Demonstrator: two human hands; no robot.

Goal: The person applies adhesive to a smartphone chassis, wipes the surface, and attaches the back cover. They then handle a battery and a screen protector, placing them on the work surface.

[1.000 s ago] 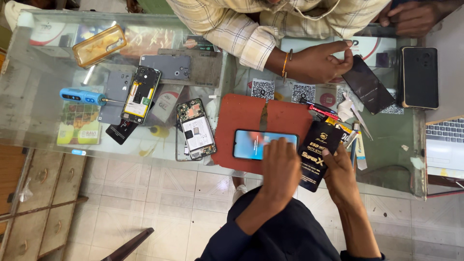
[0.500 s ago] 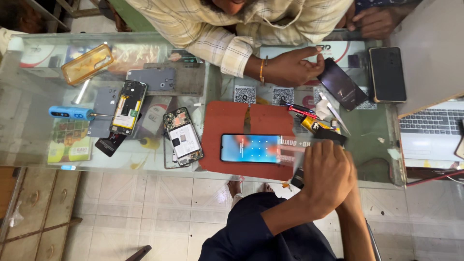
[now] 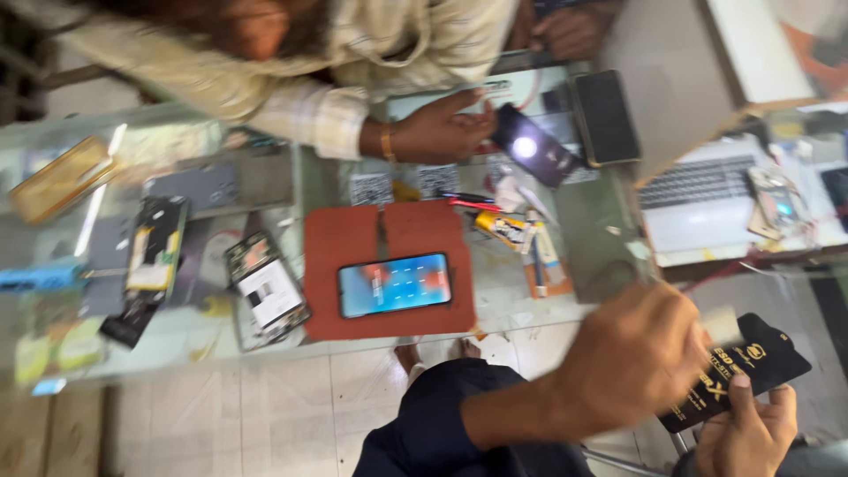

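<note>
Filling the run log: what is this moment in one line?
left hand: on black packet | right hand: holding packet | phone: lit, on red mat

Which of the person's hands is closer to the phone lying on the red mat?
Left. The left hand is off the phone's lower right; the right hand is farther that way, holding the black packet.

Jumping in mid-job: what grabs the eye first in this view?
A lit phone lies screen-up on a red mat at the middle of the glass counter. At lower right, the left hand and right hand hold a black packet off the counter's edge.
</note>
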